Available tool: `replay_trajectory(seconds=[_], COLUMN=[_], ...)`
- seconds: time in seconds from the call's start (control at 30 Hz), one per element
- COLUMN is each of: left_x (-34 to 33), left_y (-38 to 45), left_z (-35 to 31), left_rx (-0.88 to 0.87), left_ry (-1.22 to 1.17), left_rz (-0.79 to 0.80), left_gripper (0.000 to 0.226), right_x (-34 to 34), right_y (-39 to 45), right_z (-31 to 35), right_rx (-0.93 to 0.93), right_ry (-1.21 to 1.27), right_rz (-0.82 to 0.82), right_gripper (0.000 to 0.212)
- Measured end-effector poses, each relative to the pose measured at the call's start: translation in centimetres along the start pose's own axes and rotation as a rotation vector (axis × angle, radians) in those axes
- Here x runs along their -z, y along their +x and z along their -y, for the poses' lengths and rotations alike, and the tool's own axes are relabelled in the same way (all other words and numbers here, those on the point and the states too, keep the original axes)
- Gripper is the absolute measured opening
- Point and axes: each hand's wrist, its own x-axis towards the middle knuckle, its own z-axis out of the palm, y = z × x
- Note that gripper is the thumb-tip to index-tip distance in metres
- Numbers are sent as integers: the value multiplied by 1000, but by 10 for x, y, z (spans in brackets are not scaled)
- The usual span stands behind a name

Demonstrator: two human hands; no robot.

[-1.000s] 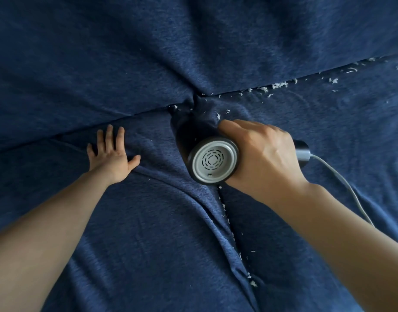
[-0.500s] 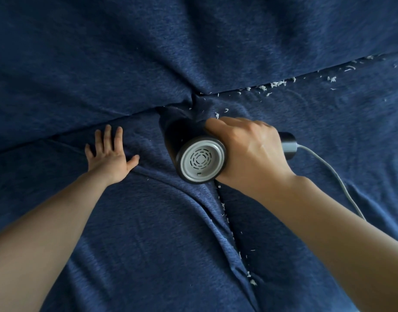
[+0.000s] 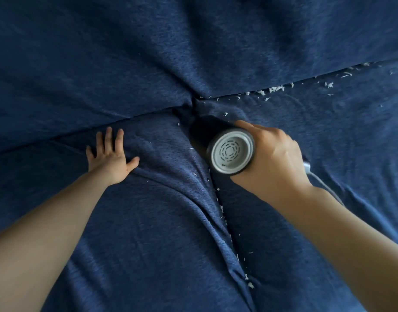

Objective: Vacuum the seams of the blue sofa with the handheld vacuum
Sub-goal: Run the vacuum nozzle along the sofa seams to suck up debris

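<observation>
1. Your left hand (image 3: 110, 157) lies flat on the left seat cushion (image 3: 126, 233) of the blue sofa (image 3: 193, 41), fingers (image 3: 108, 138) straight and spread, holding nothing, pressing the fabric just beside the back seam.
2. The centre seam (image 3: 225, 221) between the seat cushions carries white debris (image 3: 221, 208) along its length.
3. The handheld vacuum (image 3: 229, 152) sits where the seams meet, its dark nose pointing into the junction, grey vented end facing you.
4. Your right hand (image 3: 274, 158) grips the vacuum body, fingers curled round it.
5. A grey cord (image 3: 324, 183) trails right from behind that hand.
6. More white debris lines the back seam (image 3: 306, 83) at upper right.
</observation>
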Motion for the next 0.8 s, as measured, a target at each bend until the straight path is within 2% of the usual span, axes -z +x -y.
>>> replay_trajectory(seconds=[0.03,0.13,0.23,0.3,0.5,0.67,0.8], left_x=[0,1,0,-2,-8,-12,-16], left_y=[-1,-3,-8,-12,-23,-32,-39], left_z=[-1,-5,-9,-11,-21,-30,-40], left_rx=[3,18,19,11,26,54,84], left_ry=[-6,-25,-46,-69,-74,-103,-169], left_rz=[5,11,4,-7,-27,-18,-19], left_gripper=[90,90,87,82,73,74,74], right_x=[1,6,10,13,16,30,27], right_y=[-1,-1,3,4,-3,-9,-2], right_z=[-1,-6,-13,-14,-16,-16,-17], right_rx=[-61,-251,-446,-513,-550,-597,-627], right_ry=[38,143,268,308,337,440,492], right_rz=[17,-14,-101,-128,-132,-203,-117], right_gripper=[17,36,31,30,27,29,20])
